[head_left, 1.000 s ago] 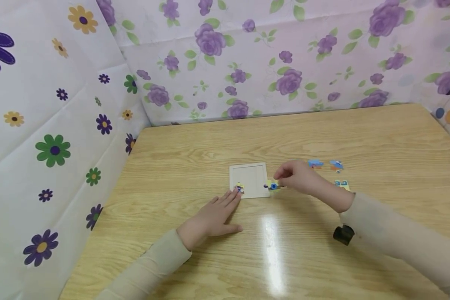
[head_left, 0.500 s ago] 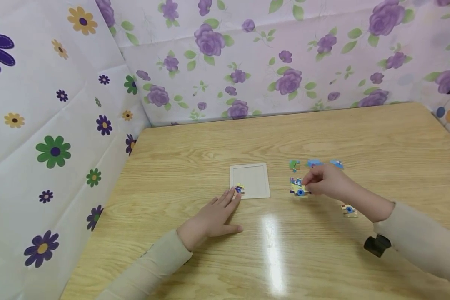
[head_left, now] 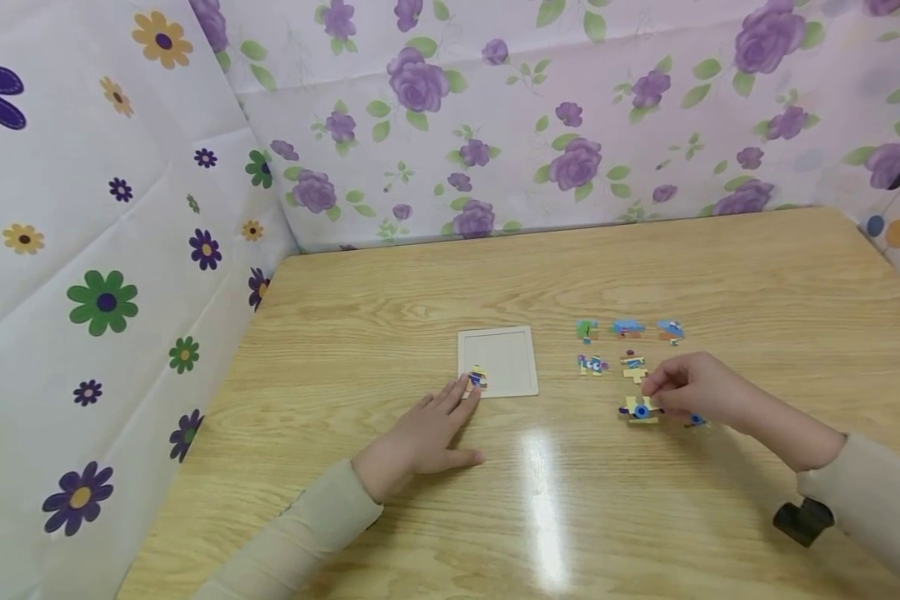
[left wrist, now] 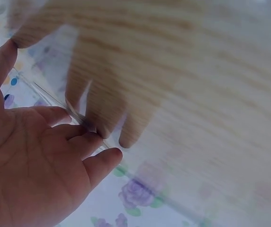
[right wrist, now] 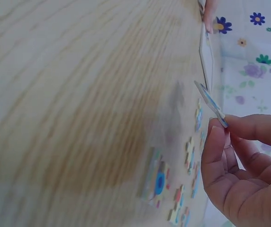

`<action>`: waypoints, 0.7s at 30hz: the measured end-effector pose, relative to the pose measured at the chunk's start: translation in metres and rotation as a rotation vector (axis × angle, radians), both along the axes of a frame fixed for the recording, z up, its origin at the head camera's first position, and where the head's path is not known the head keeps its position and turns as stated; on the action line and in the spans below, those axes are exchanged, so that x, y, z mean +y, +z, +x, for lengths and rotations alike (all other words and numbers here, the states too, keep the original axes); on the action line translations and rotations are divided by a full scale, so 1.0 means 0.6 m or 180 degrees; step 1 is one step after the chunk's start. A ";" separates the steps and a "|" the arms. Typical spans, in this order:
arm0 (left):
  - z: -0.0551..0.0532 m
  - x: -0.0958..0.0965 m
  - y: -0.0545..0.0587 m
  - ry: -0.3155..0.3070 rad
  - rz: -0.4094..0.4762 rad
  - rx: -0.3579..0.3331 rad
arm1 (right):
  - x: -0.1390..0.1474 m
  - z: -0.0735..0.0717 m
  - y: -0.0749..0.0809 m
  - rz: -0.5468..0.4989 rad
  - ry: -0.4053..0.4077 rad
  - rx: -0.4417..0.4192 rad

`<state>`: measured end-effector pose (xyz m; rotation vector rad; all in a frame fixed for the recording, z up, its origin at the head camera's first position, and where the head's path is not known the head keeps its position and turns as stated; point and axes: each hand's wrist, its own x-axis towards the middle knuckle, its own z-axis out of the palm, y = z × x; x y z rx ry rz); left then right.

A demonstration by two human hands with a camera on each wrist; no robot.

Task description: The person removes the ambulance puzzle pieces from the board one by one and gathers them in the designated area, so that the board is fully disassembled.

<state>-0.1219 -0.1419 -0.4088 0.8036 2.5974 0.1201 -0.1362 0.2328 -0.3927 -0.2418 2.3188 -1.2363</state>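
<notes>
My left hand (head_left: 423,433) lies with its fingers extended at the lower left corner of a pale square puzzle tray (head_left: 532,367). Its fingertips touch a yellow and purple jigsaw piece (head_left: 477,377) inside that corner. Between thumb and forefinger, my right hand (head_left: 699,392) pinches another jigsaw piece (head_left: 641,411), yellow with a blue disc. The right wrist view has this held piece (right wrist: 210,102) tilted and raised off the table. Below the right hand, a loose piece with a blue disc (head_left: 696,420) is partly covered. The left wrist view shows the palm and its reflection in the tabletop.
Right of the tray, loose pieces lie on the wooden table (head_left: 390,308): a green one (head_left: 587,331), blue ones (head_left: 627,327), one with eyes (head_left: 592,365) and a yellow one (head_left: 634,367). A black device (head_left: 802,522) sits at the right wrist. Flowered sheets (head_left: 495,108) hang behind.
My right hand has moved right and nearer, away from the tray's right edge, carrying the pinched jigsaw piece. Loose pieces it covered now show. The left hand stays put.
</notes>
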 end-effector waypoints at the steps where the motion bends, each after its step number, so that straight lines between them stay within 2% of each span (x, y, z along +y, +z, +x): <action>1: 0.000 0.000 0.000 0.0000 -0.0004 0.0009 | 0.002 0.001 -0.002 0.0022 -0.0016 -0.0024; 21: 0.002 -0.001 0.002 -0.0026 0.0030 -0.0012 | 0.020 0.006 -0.030 0.0275 -0.0067 0.0005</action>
